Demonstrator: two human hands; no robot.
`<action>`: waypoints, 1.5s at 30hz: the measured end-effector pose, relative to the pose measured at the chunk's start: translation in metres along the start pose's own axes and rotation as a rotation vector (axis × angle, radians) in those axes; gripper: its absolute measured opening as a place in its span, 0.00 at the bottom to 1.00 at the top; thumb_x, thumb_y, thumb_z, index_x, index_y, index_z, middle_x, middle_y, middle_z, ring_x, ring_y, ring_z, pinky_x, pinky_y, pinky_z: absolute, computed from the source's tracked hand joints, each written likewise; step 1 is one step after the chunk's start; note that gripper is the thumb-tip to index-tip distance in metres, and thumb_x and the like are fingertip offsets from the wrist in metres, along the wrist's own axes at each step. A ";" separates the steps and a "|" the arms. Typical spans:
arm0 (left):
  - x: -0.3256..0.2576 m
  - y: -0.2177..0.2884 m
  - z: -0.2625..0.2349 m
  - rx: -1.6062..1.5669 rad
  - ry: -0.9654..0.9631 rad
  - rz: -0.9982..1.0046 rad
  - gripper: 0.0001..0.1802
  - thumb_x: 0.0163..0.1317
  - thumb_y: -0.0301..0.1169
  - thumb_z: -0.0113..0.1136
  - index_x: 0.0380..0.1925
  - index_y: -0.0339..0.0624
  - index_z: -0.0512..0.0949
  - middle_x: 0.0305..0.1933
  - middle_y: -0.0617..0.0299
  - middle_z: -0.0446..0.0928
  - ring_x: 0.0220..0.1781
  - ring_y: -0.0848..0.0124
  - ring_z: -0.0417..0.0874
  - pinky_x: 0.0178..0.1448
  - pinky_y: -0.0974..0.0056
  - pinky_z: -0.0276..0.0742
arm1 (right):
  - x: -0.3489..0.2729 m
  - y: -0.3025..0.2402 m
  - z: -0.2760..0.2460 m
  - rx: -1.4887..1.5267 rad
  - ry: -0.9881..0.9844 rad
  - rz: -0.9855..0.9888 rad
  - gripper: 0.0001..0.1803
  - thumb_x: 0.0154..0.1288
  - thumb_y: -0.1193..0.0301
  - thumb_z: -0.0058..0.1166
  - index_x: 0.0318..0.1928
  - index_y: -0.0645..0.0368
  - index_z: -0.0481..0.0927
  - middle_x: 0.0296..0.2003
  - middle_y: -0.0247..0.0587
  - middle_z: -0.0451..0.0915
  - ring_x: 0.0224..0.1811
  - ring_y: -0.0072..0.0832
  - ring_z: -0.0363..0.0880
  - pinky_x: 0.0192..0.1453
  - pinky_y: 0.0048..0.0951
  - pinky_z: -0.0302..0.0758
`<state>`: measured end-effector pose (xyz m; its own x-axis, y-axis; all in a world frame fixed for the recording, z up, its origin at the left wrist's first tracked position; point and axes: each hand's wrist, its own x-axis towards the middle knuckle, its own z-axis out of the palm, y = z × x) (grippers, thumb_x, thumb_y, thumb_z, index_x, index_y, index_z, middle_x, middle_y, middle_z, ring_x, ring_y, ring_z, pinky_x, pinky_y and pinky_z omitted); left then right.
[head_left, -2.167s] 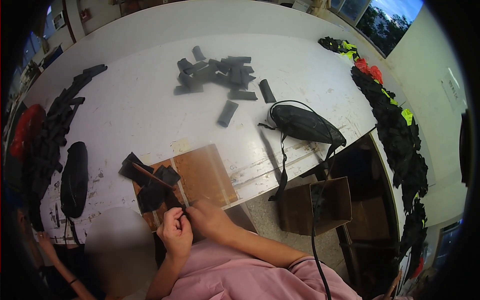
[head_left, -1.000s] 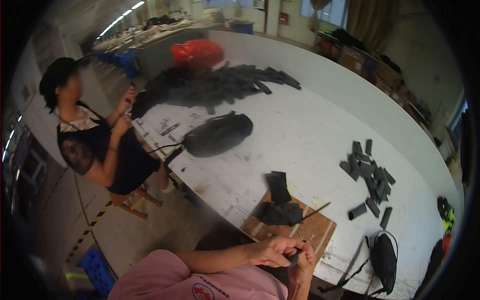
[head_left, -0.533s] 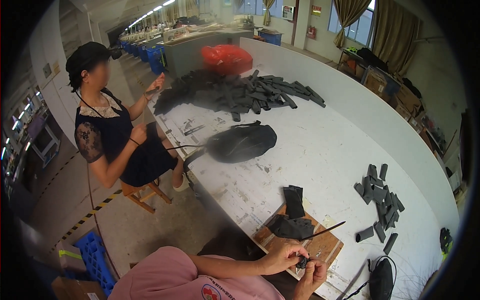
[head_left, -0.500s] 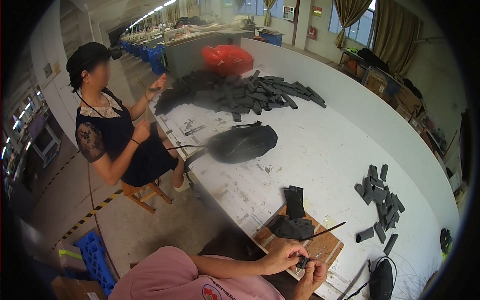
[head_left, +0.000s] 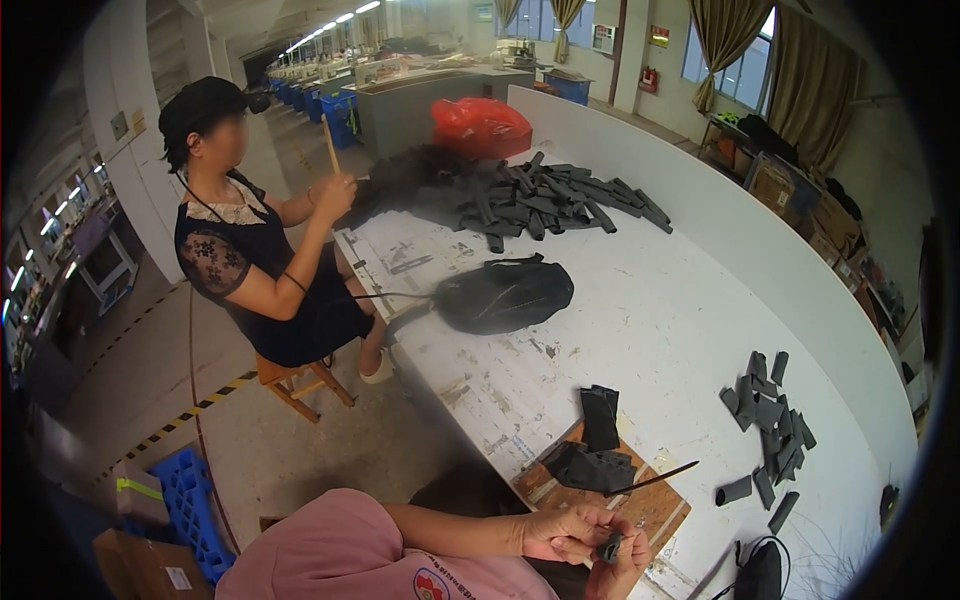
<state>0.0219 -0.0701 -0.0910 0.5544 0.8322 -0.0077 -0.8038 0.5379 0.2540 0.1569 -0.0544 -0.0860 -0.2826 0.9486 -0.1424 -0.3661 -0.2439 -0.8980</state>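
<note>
My left hand (head_left: 562, 532) and my right hand (head_left: 625, 565) meet at the near edge of the table, fingers closed together around a small dark fabric tube (head_left: 608, 547). One end of that tube faces up between the fingertips. Just beyond my hands lies a wooden board (head_left: 660, 515), with a thin dark rod (head_left: 655, 479) slanting across it. Flat dark fabric pieces (head_left: 590, 467) rest on the board, and another dark piece (head_left: 600, 418) lies at its far edge.
A loose pile of dark tubes (head_left: 768, 415) is on the right, near a black pouch (head_left: 760, 572). Farther off are a black bag (head_left: 505, 296), a large heap of tubes (head_left: 540, 195) and a red plastic bag (head_left: 482, 128). A seated co-worker (head_left: 270, 240) holds a wooden stick (head_left: 331, 146).
The crumpled dark piece between my fingers now shows as a tube with an end facing up. My hands shifted slightly. The co-worker has raised a wooden stick. The whole view shifted a little.
</note>
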 end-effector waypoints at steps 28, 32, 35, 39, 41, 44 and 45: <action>0.054 0.059 0.034 0.014 0.210 0.234 0.09 0.52 0.21 0.46 0.35 0.39 0.68 0.21 0.67 0.68 0.09 0.84 0.57 0.13 0.77 0.48 | 0.081 -0.059 0.012 -0.003 -0.183 -0.112 0.13 0.54 0.63 0.54 0.26 0.60 0.70 0.17 0.31 0.69 0.15 0.17 0.64 0.15 0.15 0.58; 0.049 0.055 0.038 0.014 0.161 0.251 0.11 0.54 0.21 0.45 0.38 0.39 0.68 0.21 0.67 0.69 0.10 0.85 0.58 0.14 0.78 0.50 | 0.083 -0.063 0.012 -0.051 -0.152 -0.076 0.12 0.53 0.65 0.55 0.25 0.60 0.70 0.17 0.32 0.69 0.14 0.18 0.65 0.15 0.15 0.60; 0.045 0.058 0.063 0.216 0.127 0.320 0.11 0.56 0.21 0.45 0.41 0.39 0.68 0.22 0.67 0.69 0.11 0.86 0.58 0.15 0.79 0.50 | 0.081 -0.082 0.018 -0.087 -0.258 -0.108 0.12 0.54 0.65 0.54 0.23 0.60 0.69 0.18 0.31 0.70 0.16 0.16 0.66 0.19 0.13 0.60; 0.041 0.060 0.068 0.775 0.267 0.438 0.12 0.56 0.22 0.46 0.42 0.38 0.67 0.25 0.64 0.70 0.14 0.86 0.60 0.15 0.81 0.51 | 0.092 -0.068 0.009 -0.188 -0.246 -0.089 0.05 0.54 0.71 0.48 0.28 0.60 0.72 0.21 0.28 0.71 0.22 0.14 0.67 0.25 0.13 0.62; 0.049 0.061 0.049 0.498 0.345 0.422 0.10 0.56 0.23 0.47 0.39 0.37 0.68 0.27 0.62 0.71 0.14 0.86 0.59 0.15 0.81 0.50 | 0.091 -0.050 0.004 -0.052 -0.246 -0.036 0.12 0.55 0.63 0.53 0.29 0.60 0.72 0.21 0.28 0.71 0.22 0.15 0.68 0.24 0.14 0.63; 0.051 0.066 0.029 0.326 0.159 0.334 0.08 0.55 0.25 0.50 0.36 0.38 0.68 0.27 0.61 0.71 0.14 0.85 0.57 0.16 0.81 0.49 | 0.083 -0.045 0.008 -0.027 -0.203 -0.010 0.12 0.56 0.62 0.52 0.27 0.58 0.72 0.20 0.29 0.70 0.21 0.15 0.66 0.24 0.16 0.62; 0.051 0.067 0.029 0.309 0.160 0.316 0.09 0.55 0.27 0.51 0.37 0.39 0.69 0.27 0.62 0.71 0.14 0.84 0.57 0.18 0.80 0.50 | 0.082 -0.046 0.006 -0.037 -0.201 -0.002 0.12 0.57 0.63 0.51 0.26 0.58 0.72 0.20 0.28 0.70 0.20 0.15 0.66 0.25 0.16 0.62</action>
<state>0.0027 0.0043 -0.0468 0.2326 0.9722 -0.0266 -0.8125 0.2093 0.5442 0.1454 0.0335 -0.0539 -0.4548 0.8888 -0.0576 -0.3352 -0.2307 -0.9135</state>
